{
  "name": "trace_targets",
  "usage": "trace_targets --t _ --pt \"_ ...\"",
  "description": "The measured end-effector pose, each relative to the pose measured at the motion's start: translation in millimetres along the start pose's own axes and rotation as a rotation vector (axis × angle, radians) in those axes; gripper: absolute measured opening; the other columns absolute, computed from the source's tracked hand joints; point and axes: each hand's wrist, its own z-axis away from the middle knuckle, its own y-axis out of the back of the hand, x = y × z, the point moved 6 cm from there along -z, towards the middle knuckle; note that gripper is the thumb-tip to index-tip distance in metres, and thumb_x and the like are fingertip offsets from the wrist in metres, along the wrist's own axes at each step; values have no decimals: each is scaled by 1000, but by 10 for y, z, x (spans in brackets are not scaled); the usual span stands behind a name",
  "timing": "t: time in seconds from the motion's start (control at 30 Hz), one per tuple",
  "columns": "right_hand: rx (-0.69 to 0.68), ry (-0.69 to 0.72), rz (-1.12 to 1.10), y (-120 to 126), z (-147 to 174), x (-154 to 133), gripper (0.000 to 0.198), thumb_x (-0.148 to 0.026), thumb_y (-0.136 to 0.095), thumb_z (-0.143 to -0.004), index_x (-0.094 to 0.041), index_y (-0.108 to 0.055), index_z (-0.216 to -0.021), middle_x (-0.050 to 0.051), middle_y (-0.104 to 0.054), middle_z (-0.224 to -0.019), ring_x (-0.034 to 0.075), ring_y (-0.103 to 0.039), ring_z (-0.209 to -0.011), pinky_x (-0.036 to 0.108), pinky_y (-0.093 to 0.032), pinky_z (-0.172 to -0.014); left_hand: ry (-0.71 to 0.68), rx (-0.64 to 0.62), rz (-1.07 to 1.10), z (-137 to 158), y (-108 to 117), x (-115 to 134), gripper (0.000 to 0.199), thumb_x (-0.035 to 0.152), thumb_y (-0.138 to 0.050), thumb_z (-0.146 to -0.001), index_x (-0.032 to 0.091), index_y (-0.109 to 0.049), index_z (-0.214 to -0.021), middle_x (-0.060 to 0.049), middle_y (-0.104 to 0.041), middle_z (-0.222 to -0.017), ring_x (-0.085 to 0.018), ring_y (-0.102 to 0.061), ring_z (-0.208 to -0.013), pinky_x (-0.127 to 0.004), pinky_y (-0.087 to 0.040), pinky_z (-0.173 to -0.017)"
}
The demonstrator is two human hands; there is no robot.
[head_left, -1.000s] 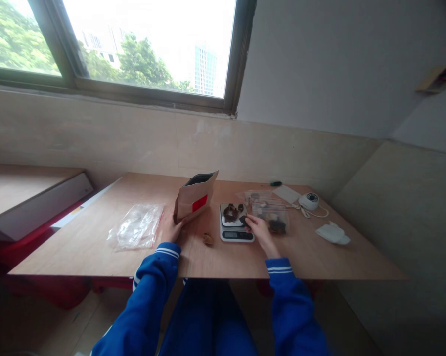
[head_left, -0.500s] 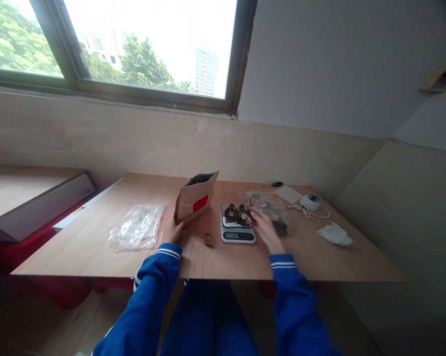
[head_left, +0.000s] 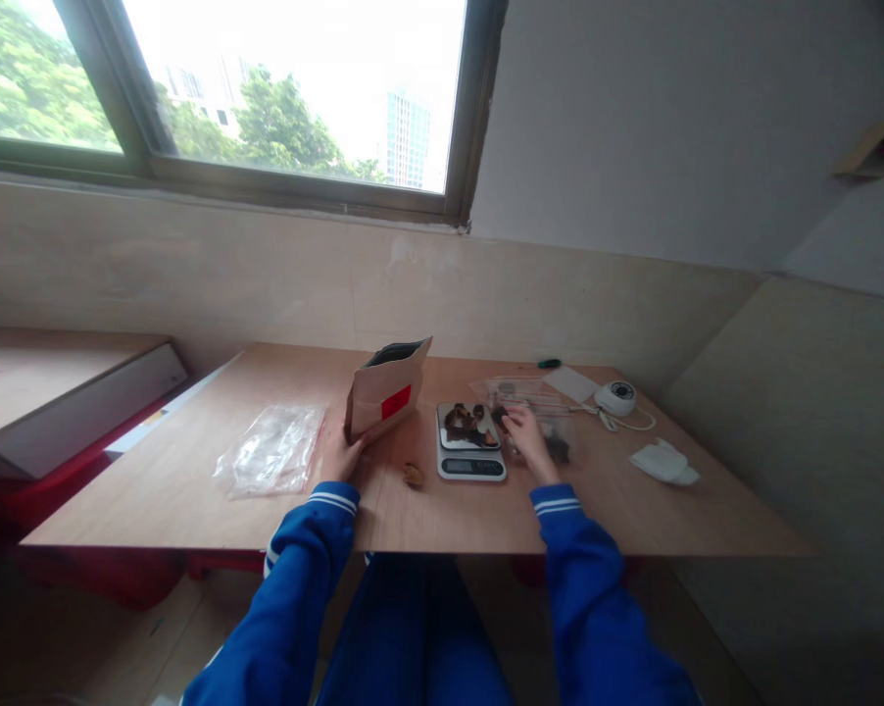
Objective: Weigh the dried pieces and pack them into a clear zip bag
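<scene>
My left hand [head_left: 341, 453] holds the lower edge of a brown paper bag [head_left: 384, 400] with a red label, standing open on the wooden table [head_left: 442, 510]. A small digital scale [head_left: 469, 453] sits right of the bag with several dark dried pieces [head_left: 465, 423] on its platform. My right hand [head_left: 526, 438] rests at the scale's right edge, fingertips pinching a dark piece [head_left: 499, 415] beside the pile. Under and behind that hand lies a clear zip bag [head_left: 541, 412] with dark pieces in it. One brown piece [head_left: 414, 476] lies loose on the table in front of the bag.
An empty clear plastic bag [head_left: 272, 448] lies left of the paper bag. At the far right are a white round device with a cord [head_left: 613, 397], a white card [head_left: 569, 383], a green pen [head_left: 549, 364] and a crumpled white cloth [head_left: 663, 462]. A second table [head_left: 52, 373] stands to the left.
My right hand has moved from the scale's front right corner up and back along its right edge, carrying a dark piece toward the pile. My left hand and the paper bag have stayed put.
</scene>
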Motion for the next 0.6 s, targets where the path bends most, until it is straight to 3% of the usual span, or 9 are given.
trace_targets --t 0.13,0.37,0.6 --pt "-20 18 60 -89 -101 52 25 -32 -69 -64 -17 -58 -79 6 -68 -75 20 -65 -71 33 -52 -65 -10 19 -19 -10 5 -15 51 44 -65 -70 16 -58 -112 -14 -63 -114 -34 -55 -113 -47 -44 -96" --pt "-69 77 98 -238 -11 103 26 -35 -64 -68 -17 -57 -85 6 -68 -79 21 -66 -75 33 -52 -68 -7 30 -5 -10 -13 -67 53 44 -63 -72 15 -57 -115 -14 -62 -117 -33 -55 -114 -46 -44 -96" --pt "-72 196 220 -225 61 -106 15 -28 -59 -72 -16 -64 -80 9 -66 -84 24 -61 -86 43 -45 -87 -2 4 -9 -22 -38 -140 50 46 -60 -74 16 -58 -114 -13 -62 -117 -32 -56 -113 -45 -43 -97"
